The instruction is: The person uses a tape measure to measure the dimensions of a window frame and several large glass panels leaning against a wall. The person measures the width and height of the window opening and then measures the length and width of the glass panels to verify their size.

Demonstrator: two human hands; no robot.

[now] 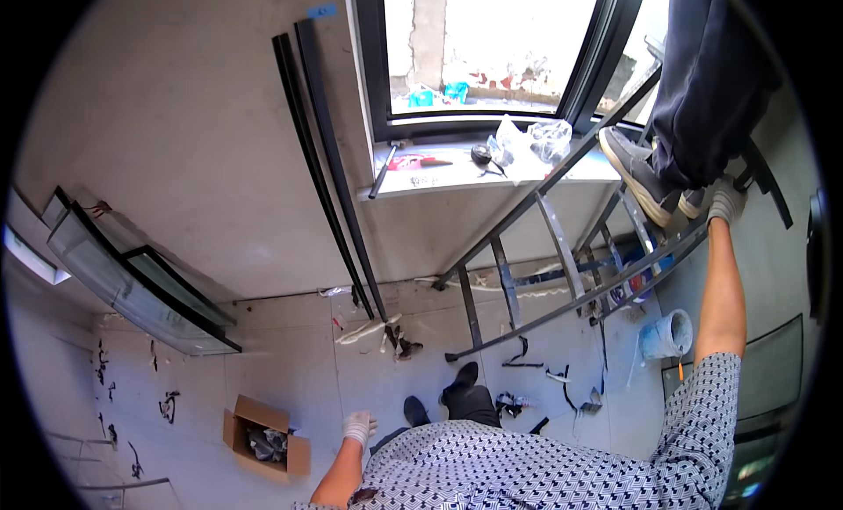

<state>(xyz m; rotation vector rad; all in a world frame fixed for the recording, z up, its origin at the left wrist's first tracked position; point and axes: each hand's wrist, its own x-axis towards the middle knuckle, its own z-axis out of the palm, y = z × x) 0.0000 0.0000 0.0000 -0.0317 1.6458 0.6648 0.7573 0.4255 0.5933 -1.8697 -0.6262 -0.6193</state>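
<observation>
A metal stepladder [575, 282] leans across the right side, in front of the window. My right hand [727, 201], in a white glove, reaches up and is closed round the ladder's upper side rail. Just beside it, another person stands on the ladder, with a grey shoe [637, 172] and dark trousers [716, 88] in view. My left hand [358, 428], also gloved, hangs low by my side near my waist. Its fingers look loosely apart, with nothing visible in them. A cardboard box [263, 440] with crumpled dark and clear material inside stands on the floor to its left.
Two long black strips [325, 159] lean on the wall. A hammer [385, 169], black tape measure [480, 154] and clear plastic bags [531, 143] lie on the windowsill. Glass panels [132, 273] lean at left. A white bucket [666, 336] stands right; black scraps [518, 405] litter the floor.
</observation>
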